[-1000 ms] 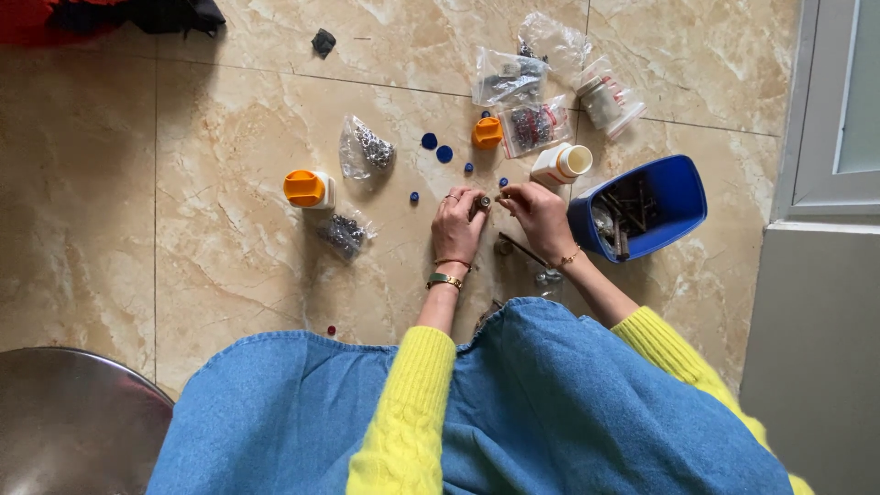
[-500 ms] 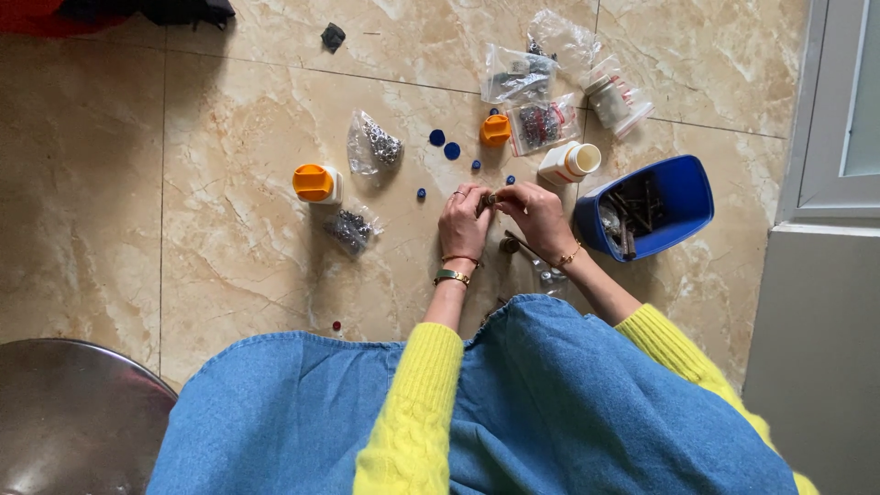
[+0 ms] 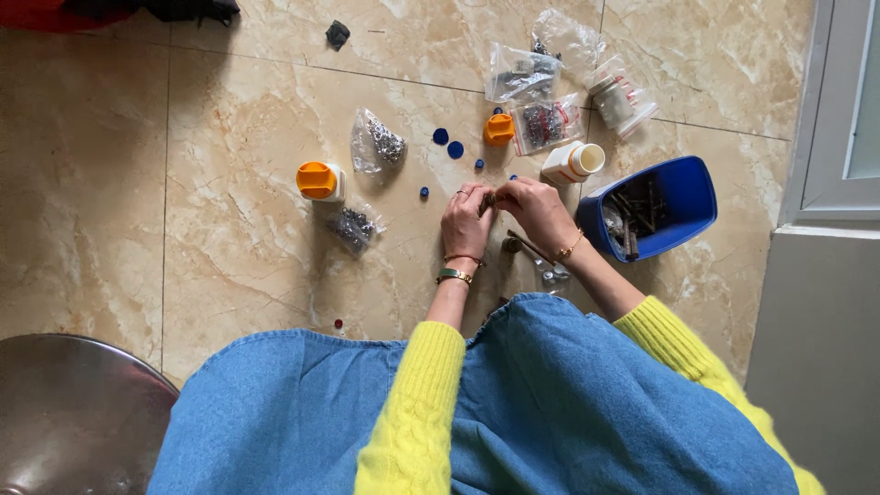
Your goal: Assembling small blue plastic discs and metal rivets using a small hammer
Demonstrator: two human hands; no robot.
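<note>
**Two hands on one small part**

Two hands meet above the tile floor point(image 3: 229, 238), and we see them close together, fingertips touching. Between them we see a small dark part point(image 3: 491, 199), pinched by the fingers of the left hand point(image 3: 466, 223) and the right hand point(image 3: 543, 211). What kind of part it is, we cannot tell; it is too small.

Just below the right hand lies a thin tool point(image 3: 527, 246) on the floor, with some metal bits point(image 3: 553, 274) near it. Right of the hands stands a blue bin point(image 3: 683, 197) with dark screws inside. A white bottle point(image 3: 570, 163) lies just above the right hand. Left of the hands we see an orange-capped bottle point(image 3: 319, 181) and two small bags point(image 3: 376, 144), well apart from the fingers.
</note>
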